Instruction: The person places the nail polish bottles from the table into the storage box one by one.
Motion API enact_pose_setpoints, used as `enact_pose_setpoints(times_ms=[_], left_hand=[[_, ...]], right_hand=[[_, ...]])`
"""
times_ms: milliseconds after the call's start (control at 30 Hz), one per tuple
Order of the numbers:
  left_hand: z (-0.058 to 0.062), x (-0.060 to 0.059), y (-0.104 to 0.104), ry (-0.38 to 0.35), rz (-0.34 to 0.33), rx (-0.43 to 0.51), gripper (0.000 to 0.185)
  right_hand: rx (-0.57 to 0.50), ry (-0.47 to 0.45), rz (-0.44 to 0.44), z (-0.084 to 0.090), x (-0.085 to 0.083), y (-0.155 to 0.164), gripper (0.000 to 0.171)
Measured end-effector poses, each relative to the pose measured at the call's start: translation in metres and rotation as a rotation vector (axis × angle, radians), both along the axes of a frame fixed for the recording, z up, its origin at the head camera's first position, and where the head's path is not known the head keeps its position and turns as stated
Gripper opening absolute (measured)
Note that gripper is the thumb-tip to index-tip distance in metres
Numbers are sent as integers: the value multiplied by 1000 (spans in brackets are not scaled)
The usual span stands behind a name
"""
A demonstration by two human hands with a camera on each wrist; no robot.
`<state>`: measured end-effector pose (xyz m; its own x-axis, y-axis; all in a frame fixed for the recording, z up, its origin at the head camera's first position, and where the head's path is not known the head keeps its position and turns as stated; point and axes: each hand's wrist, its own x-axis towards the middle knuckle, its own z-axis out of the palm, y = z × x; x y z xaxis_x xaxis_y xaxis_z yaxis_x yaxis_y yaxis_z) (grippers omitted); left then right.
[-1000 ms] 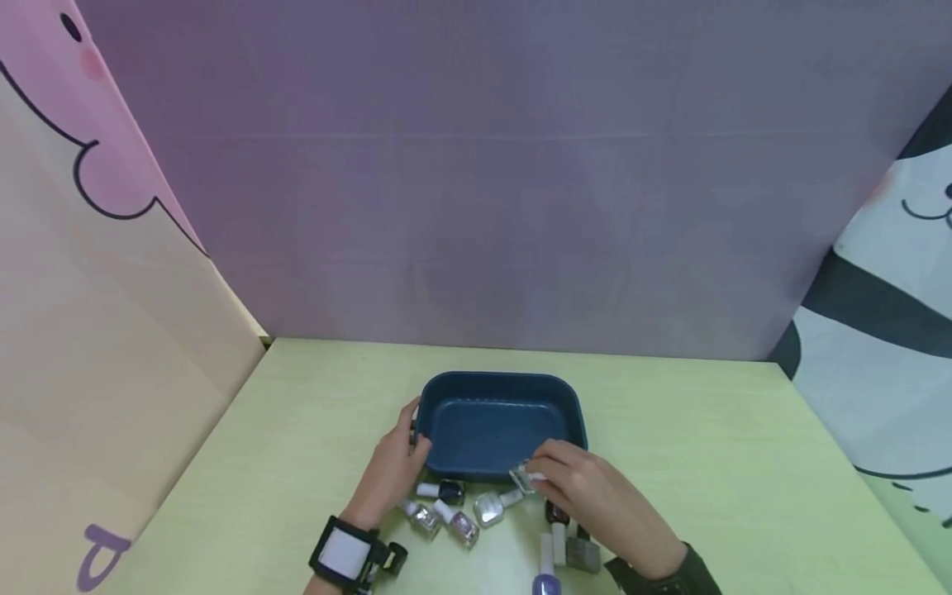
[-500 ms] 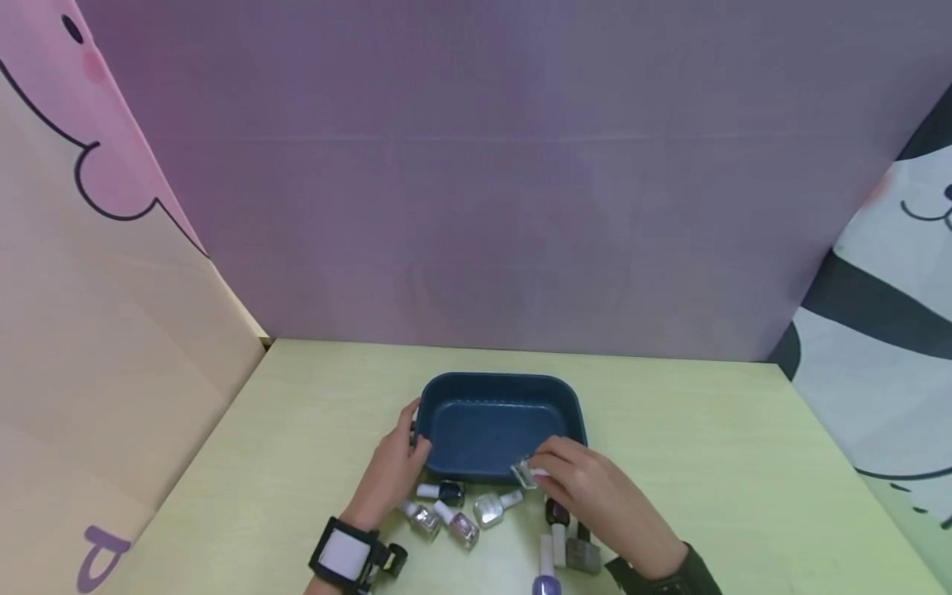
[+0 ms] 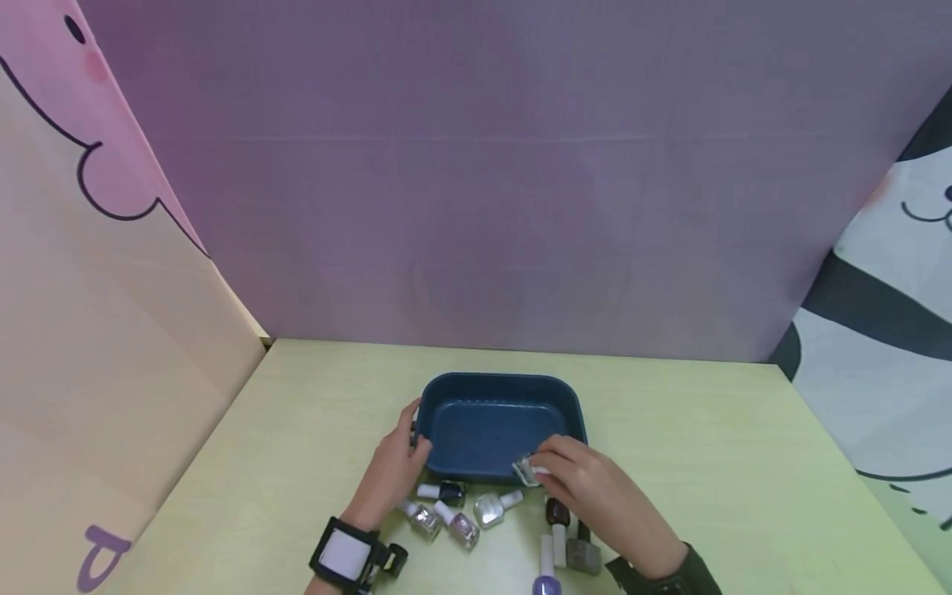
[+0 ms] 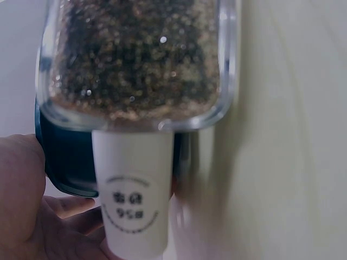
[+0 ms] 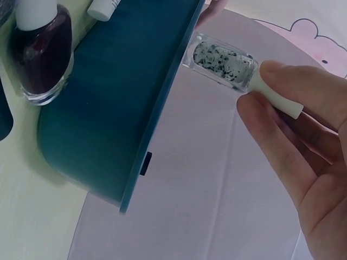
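Observation:
In the head view, a dark blue rectangular tray (image 3: 483,438) stands on the table. My left hand (image 3: 396,461) grips its left side, thumb at the rim and fingers along the outer wall. My right hand (image 3: 591,492) pinches the white cap of a nail polish bottle (image 5: 223,63) with black-flecked clear contents. That bottle hangs tilted over the tray's front right rim, glass end pointing left. Directly in front of the left wrist camera is a glitter nail polish bottle (image 4: 135,65) with a white cap (image 4: 135,195), partly hiding the left hand and tray.
Several nail polish bottles lie before the tray: a dark one (image 3: 452,493), a pinkish glitter one (image 3: 466,530), a silvery one (image 3: 488,511), a dark red one (image 3: 557,512), a grey one (image 3: 583,555), a purple one (image 3: 546,585). A purple-grey panel (image 3: 476,207) rises behind the table.
The right hand has lifted the flecked nail polish bottle slightly and turned it a little at the tray's rim. The left hand stays in place on the tray.

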<state>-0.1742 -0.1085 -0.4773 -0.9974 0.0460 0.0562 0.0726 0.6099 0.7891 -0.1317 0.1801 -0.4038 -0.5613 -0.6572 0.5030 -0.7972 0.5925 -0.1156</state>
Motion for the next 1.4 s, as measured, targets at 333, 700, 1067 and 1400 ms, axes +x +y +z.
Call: enact_pose_setpoints(times_ms=[333, 700, 1067, 1400], left_hand=[[0, 0, 0, 4, 2, 8, 61], [0, 0, 1, 2, 6, 0, 61], [0, 0, 1, 9, 6, -2, 61], [0, 0, 1, 0, 9, 0, 61]], right_hand=[[-39, -10, -9, -1, -1, 0, 23], [-43, 13, -23, -2, -3, 1, 23], [-43, -12, -42, -1, -4, 3, 22], [-33, -28, -65, -1, -6, 7, 20]])
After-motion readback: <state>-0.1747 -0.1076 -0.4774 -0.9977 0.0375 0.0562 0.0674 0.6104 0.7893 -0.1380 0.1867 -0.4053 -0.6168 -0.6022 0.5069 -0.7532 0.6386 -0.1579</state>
